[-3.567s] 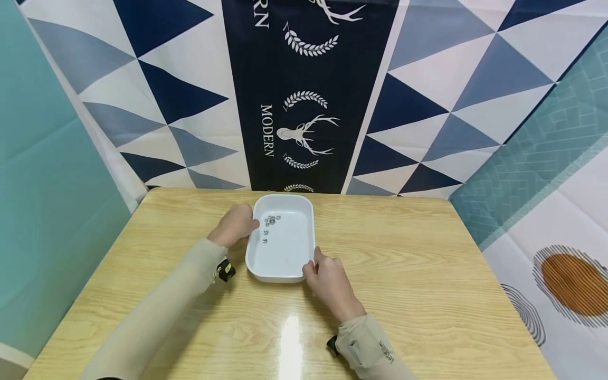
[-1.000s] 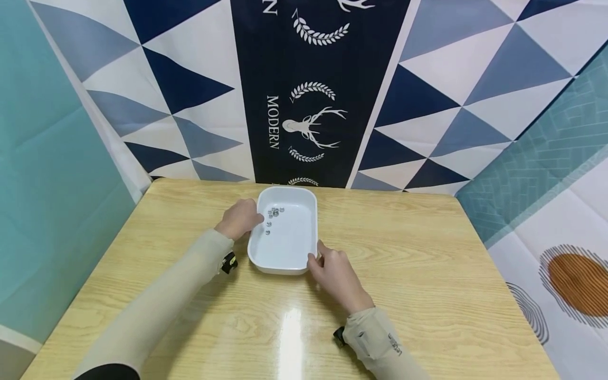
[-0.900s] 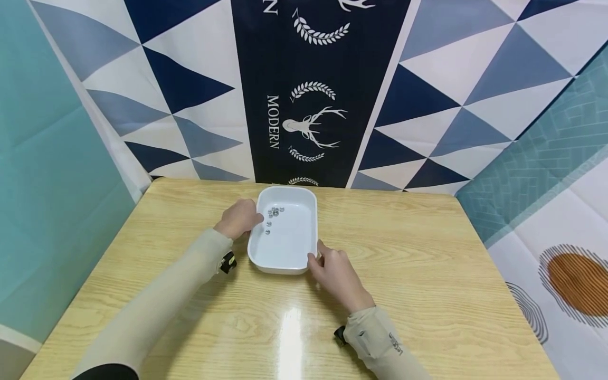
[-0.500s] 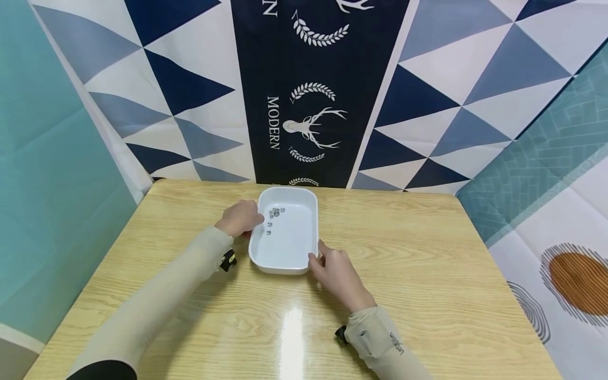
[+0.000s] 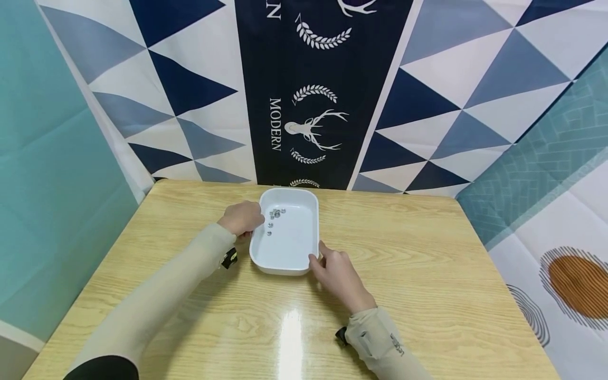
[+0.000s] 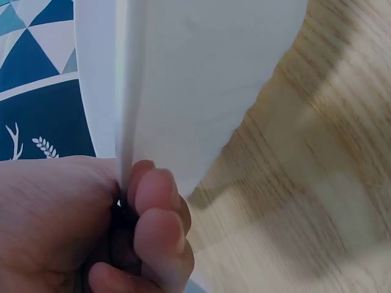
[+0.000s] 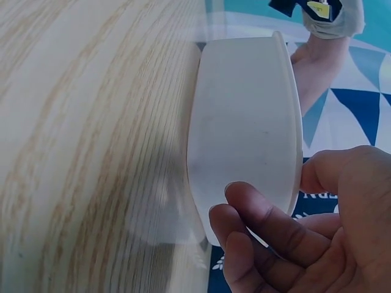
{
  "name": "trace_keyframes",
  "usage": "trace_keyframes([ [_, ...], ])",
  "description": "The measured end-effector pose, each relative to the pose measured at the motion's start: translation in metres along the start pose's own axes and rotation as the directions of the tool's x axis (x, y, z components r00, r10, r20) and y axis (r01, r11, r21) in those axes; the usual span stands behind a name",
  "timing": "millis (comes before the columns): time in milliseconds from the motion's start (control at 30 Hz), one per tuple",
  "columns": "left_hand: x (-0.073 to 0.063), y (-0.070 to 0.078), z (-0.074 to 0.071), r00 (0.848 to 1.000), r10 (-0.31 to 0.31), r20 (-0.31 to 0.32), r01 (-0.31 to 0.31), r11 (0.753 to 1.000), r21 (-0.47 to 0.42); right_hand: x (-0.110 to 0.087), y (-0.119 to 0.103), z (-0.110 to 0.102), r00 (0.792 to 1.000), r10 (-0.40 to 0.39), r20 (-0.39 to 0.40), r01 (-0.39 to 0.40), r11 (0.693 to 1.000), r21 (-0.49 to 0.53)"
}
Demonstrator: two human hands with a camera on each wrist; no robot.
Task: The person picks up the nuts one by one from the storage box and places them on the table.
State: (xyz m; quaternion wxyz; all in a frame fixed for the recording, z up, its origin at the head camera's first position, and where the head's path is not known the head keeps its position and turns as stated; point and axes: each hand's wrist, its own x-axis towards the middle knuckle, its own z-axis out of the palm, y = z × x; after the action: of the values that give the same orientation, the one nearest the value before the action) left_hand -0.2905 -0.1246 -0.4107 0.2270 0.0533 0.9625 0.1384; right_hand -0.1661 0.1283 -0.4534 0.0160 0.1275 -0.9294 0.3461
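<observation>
A white rectangular tray (image 5: 292, 250) with rounded corners is near the far edge of the table, between both hands. Several small, shiny, clear or silvery pieces (image 5: 277, 214) lie inside by its left wall; they are too small to name. My left hand (image 5: 242, 217) pinches the tray's left rim, its fingers (image 6: 160, 231) curled against the outer wall in the left wrist view. At the near right corner, my right hand (image 5: 339, 277) holds the rim with the thumb on top and fingers (image 7: 250, 207) along the outside wall. Both grips touch only the tray.
The pale wooden table (image 5: 408, 264) extends on both sides of the tray. Right behind its far edge hangs a patterned cloth (image 5: 309, 79), and a teal sheet (image 5: 62, 174) stands along the left. A patterned sheet (image 5: 565, 211) covers the right side.
The head view has shifted slightly, moving tray, hands and background together. Both hands keep hold of the tray, and the small pieces lie as before.
</observation>
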Motion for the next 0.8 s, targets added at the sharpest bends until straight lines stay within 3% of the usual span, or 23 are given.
trace_keyframes([
  [233, -0.005, 0.003, -0.01, 1.0, -0.001, -0.003, 0.001, 0.999, 0.051, 0.0, 0.0, 0.001, 1.0, 0.031, 0.001, -0.031, 0.999, 0.017],
  [367, -0.008, 0.009, -0.014, 0.996, 0.013, -0.084, -0.004, 0.995, 0.102, 0.0, -0.001, 0.001, 1.0, 0.029, 0.005, -0.029, 0.999, 0.018],
  [533, -0.008, 0.014, -0.014, 0.981, 0.068, -0.18, -0.03, 0.977, 0.209, 0.002, -0.003, 0.0, 1.0, 0.027, 0.006, -0.028, 1.0, 0.009],
  [633, -0.007, 0.015, -0.014, 0.98, 0.083, -0.179, -0.042, 0.974, 0.222, 0.002, -0.004, 0.0, 1.0, 0.025, 0.008, -0.025, 1.0, 0.006],
  [800, -0.006, 0.014, -0.015, 0.991, 0.067, -0.118, -0.044, 0.982, 0.182, 0.001, -0.004, 0.0, 1.0, 0.013, 0.013, -0.013, 1.0, -0.008],
])
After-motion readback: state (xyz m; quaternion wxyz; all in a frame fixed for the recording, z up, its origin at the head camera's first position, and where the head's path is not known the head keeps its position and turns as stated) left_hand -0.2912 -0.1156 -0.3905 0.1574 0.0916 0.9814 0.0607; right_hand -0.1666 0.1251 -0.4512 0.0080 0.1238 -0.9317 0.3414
